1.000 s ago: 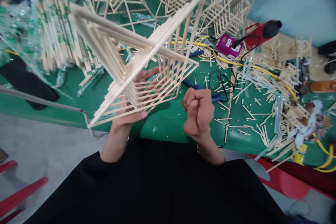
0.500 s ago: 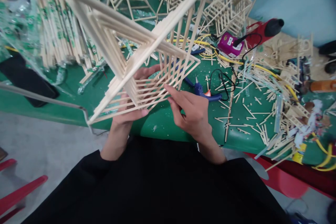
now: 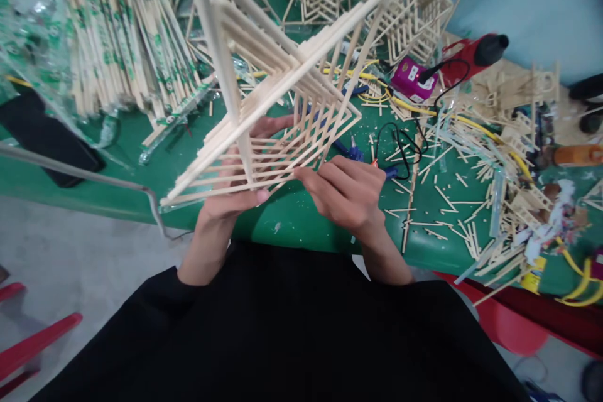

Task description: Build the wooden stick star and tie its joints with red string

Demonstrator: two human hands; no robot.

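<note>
A large star-shaped frame of stacked pale wooden sticks (image 3: pixel 277 85) is held tilted above the green table's front edge. My left hand (image 3: pixel 230 198) grips its lower side from below, thumb on the near stick and fingers partly hidden behind the sticks. At the frame's lower right edge is my right hand (image 3: pixel 346 191), its fingers curled and the thumb and index finger pinched at a stick. Just behind my right hand lies a blue glue gun (image 3: pixel 355 152), partly covered by it.
Wrapped stick bundles (image 3: pixel 113 44) and a black phone (image 3: pixel 49 138) lie left on the green table (image 3: pixel 282 226). More stick frames (image 3: pixel 417 12) stand behind. A purple box (image 3: pixel 413 80), red tool (image 3: pixel 471 56), yellow cable (image 3: pixel 475 125) and scattered stick pieces are right.
The star frame has tilted, its upper left point swinging to the right. My right hand has turned and its fingers have curled closer together at the frame's edge.
</note>
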